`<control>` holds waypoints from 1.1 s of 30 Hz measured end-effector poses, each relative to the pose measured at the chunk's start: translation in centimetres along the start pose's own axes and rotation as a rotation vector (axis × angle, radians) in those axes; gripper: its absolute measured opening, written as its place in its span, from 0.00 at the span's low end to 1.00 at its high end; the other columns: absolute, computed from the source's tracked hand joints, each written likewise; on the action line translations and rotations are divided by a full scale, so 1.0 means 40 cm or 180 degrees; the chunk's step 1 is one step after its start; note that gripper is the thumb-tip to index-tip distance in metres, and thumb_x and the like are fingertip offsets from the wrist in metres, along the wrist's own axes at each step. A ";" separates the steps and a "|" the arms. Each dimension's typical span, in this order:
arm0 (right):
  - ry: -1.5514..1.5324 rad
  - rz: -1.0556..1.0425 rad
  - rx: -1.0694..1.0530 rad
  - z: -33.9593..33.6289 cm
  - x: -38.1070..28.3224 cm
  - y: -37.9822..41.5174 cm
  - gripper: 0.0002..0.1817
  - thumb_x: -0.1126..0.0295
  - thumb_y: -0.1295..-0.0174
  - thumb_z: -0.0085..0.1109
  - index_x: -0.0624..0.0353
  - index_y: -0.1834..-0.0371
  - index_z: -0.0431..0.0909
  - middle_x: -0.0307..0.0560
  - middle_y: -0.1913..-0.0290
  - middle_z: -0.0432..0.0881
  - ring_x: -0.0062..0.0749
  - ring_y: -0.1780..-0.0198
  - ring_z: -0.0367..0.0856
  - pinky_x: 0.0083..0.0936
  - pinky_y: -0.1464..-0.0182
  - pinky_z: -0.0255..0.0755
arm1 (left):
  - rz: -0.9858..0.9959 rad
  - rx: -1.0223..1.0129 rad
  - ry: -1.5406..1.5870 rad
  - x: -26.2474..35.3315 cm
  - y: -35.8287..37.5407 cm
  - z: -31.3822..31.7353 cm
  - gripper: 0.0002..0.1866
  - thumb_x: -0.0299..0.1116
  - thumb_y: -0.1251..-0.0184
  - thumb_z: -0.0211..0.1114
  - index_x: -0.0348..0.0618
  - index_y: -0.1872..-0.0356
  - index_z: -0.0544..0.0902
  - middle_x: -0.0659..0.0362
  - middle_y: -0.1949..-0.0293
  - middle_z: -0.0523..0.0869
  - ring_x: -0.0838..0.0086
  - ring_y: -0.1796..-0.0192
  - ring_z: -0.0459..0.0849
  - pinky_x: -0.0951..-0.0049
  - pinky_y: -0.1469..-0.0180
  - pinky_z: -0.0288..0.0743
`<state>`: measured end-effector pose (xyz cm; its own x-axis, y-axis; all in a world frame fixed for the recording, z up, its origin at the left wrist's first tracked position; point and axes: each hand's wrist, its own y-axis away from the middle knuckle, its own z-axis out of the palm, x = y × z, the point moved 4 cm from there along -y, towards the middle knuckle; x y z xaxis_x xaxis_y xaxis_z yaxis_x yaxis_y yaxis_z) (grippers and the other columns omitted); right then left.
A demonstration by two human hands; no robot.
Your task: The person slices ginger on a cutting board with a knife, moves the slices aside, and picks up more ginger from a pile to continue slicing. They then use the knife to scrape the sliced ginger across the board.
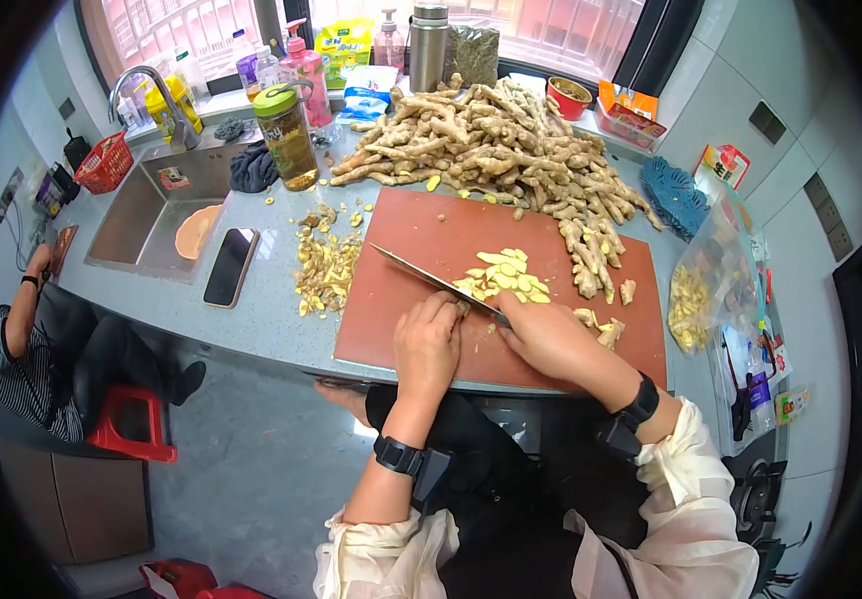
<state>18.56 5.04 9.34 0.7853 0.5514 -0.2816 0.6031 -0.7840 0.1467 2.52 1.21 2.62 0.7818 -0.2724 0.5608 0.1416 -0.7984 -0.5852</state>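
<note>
My right hand (pixel 536 332) is closed round the handle of a kitchen knife (pixel 426 277), its blade slanting up to the left over the reddish-brown cutting board (pixel 391 339). Just beside the blade, my left hand (pixel 428 337) presses curled fingers on a piece of ginger (pixel 464 307), mostly hidden under the fingertips. Pale yellow ginger slices (pixel 506 275) lie on the board beyond the knife. A big heap of whole ginger roots (pixel 496 140) covers the back of the counter and spills onto the board's right side. Small ginger pieces (pixel 605 329) rest near my right wrist.
Ginger scraps (pixel 323 270) lie left of the board, near a phone (pixel 231 267) and a sink (pixel 131 225). A green-lidded jar (pixel 286 138) stands behind. At right are a plastic bag of ginger pieces (pixel 690 304) and a blue basket (pixel 672 195). Another person (pixel 21 369) sits at far left.
</note>
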 end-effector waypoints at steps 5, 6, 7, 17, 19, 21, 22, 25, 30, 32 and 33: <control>-0.0040 0.0000 0.0098 0.018 -0.017 -0.041 0.16 0.68 0.30 0.61 0.64 0.47 0.70 0.64 0.63 0.86 0.65 0.57 0.86 0.56 0.54 0.78 | 0.0030 0.0112 0.0017 0.002 0.001 -0.004 0.04 0.26 0.39 0.70 0.43 0.63 0.86 0.60 0.53 0.89 0.62 0.54 0.86 0.59 0.51 0.77; -0.0042 -0.0005 0.0114 0.018 -0.010 -0.036 0.16 0.68 0.30 0.61 0.64 0.46 0.70 0.64 0.63 0.86 0.65 0.56 0.86 0.56 0.54 0.78 | 0.0048 0.0120 0.0023 0.004 0.000 -0.005 0.04 0.26 0.39 0.70 0.42 0.64 0.86 0.60 0.53 0.89 0.61 0.54 0.86 0.59 0.51 0.77; -0.0037 -0.0012 0.0137 0.014 -0.004 -0.030 0.16 0.67 0.30 0.61 0.63 0.46 0.70 0.64 0.62 0.86 0.66 0.56 0.86 0.56 0.54 0.77 | 0.0071 0.0136 0.0031 0.005 -0.003 -0.006 0.04 0.26 0.39 0.70 0.42 0.64 0.85 0.60 0.53 0.89 0.61 0.54 0.86 0.59 0.51 0.77; -0.0407 0.0145 0.0181 -0.025 0.079 0.104 0.15 0.64 0.30 0.63 0.61 0.48 0.71 0.67 0.58 0.86 0.66 0.51 0.85 0.56 0.49 0.76 | 0.0080 0.0183 0.0036 -0.004 0.002 0.004 0.04 0.24 0.40 0.72 0.43 0.65 0.86 0.59 0.57 0.89 0.59 0.55 0.87 0.59 0.53 0.78; -0.0465 0.0162 0.0083 -0.030 0.068 0.107 0.16 0.64 0.30 0.63 0.61 0.48 0.71 0.66 0.58 0.86 0.66 0.51 0.85 0.56 0.50 0.76 | 0.0035 0.0176 0.0007 -0.003 0.003 0.000 0.04 0.24 0.40 0.72 0.43 0.65 0.86 0.59 0.56 0.89 0.58 0.55 0.88 0.59 0.53 0.79; -0.0467 0.0121 0.0124 -0.038 0.057 0.108 0.16 0.64 0.30 0.63 0.61 0.48 0.71 0.66 0.58 0.86 0.66 0.51 0.85 0.56 0.50 0.76 | 0.0018 0.0161 -0.0017 -0.001 0.004 -0.003 0.04 0.25 0.40 0.72 0.43 0.65 0.87 0.59 0.56 0.89 0.58 0.55 0.88 0.59 0.52 0.79; -0.0465 0.0084 0.0161 -0.043 0.051 0.107 0.16 0.64 0.30 0.63 0.62 0.48 0.71 0.66 0.57 0.86 0.66 0.51 0.85 0.56 0.50 0.76 | -0.0003 0.0147 -0.0034 -0.001 0.004 -0.004 0.04 0.25 0.39 0.72 0.43 0.65 0.87 0.59 0.56 0.89 0.58 0.55 0.88 0.59 0.52 0.79; -0.0411 0.0063 0.0111 -0.052 0.043 0.101 0.16 0.64 0.30 0.63 0.62 0.48 0.70 0.66 0.58 0.86 0.66 0.52 0.85 0.56 0.50 0.76 | -0.0031 0.0101 -0.0038 -0.002 0.003 -0.004 0.04 0.25 0.39 0.72 0.43 0.65 0.87 0.58 0.56 0.89 0.57 0.55 0.87 0.58 0.52 0.79; -0.0321 0.0046 -0.0030 -0.064 0.037 0.095 0.16 0.65 0.29 0.61 0.63 0.50 0.70 0.67 0.59 0.86 0.66 0.52 0.85 0.56 0.51 0.76 | -0.0023 0.0096 0.0011 -0.001 -0.001 -0.003 0.03 0.25 0.39 0.71 0.42 0.65 0.86 0.58 0.56 0.89 0.56 0.55 0.87 0.58 0.52 0.79; -0.0304 0.0029 -0.0068 -0.068 0.032 0.091 0.16 0.65 0.29 0.61 0.64 0.50 0.69 0.67 0.59 0.85 0.66 0.53 0.85 0.56 0.51 0.76 | -0.0017 0.0100 0.0017 0.000 -0.001 -0.004 0.03 0.25 0.39 0.71 0.42 0.66 0.86 0.57 0.56 0.89 0.56 0.55 0.87 0.58 0.52 0.79; -0.0231 0.0060 -0.0148 -0.068 0.029 0.088 0.16 0.65 0.29 0.61 0.64 0.50 0.69 0.67 0.60 0.85 0.66 0.53 0.85 0.57 0.51 0.76 | -0.0006 0.0125 0.0007 0.001 -0.001 -0.005 0.02 0.25 0.39 0.71 0.41 0.66 0.86 0.57 0.56 0.89 0.56 0.55 0.87 0.58 0.52 0.79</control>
<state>21.96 3.69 12.12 0.7854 0.5132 -0.3460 0.5955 -0.7791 0.1961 2.44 1.13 2.77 0.7803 -0.2721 0.5631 0.1668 -0.7772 -0.6067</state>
